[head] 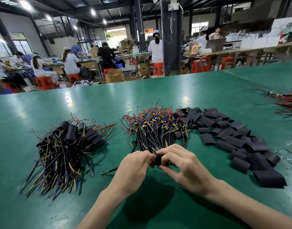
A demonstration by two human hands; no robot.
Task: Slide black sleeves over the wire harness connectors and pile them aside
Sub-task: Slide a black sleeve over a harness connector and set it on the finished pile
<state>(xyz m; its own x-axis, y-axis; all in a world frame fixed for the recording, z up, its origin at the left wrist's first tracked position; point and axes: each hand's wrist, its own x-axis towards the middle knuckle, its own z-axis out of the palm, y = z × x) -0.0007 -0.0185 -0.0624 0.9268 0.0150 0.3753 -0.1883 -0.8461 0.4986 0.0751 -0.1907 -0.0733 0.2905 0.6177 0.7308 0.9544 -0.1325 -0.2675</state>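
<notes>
My left hand and my right hand meet in front of me, both pinching one black sleeve between their fingertips. A black wire with a yellow tip sticks out to the left below my left hand. Behind my hands lies a heap of bare wire harnesses with small blue and yellow parts. A spread of loose black sleeves covers the table to the right. On the left lies a pile of sleeved harnesses.
The green table stretches far back. Another bundle of red and black wires lies at the right edge. Beyond the table's far edge, several people sit on red stools at workbenches.
</notes>
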